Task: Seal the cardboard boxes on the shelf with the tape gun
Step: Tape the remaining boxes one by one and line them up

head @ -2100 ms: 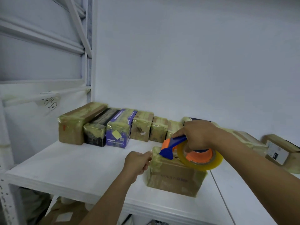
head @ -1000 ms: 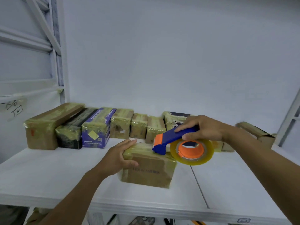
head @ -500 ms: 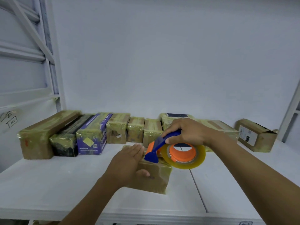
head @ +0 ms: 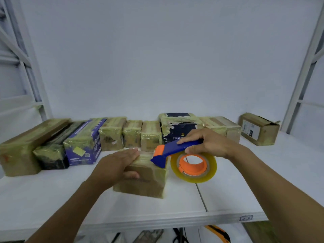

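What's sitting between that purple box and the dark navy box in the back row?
Three small tape-wrapped cardboard boxes stand side by side between the purple box and the navy box, as the head view shows.

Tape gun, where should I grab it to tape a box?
Take the blue handle from above, fingers curled over the top and thumb underneath, as the right hand does. It is the long bar clear of the sticky roll hanging beneath. Probably keep fingers off the front end at the box.
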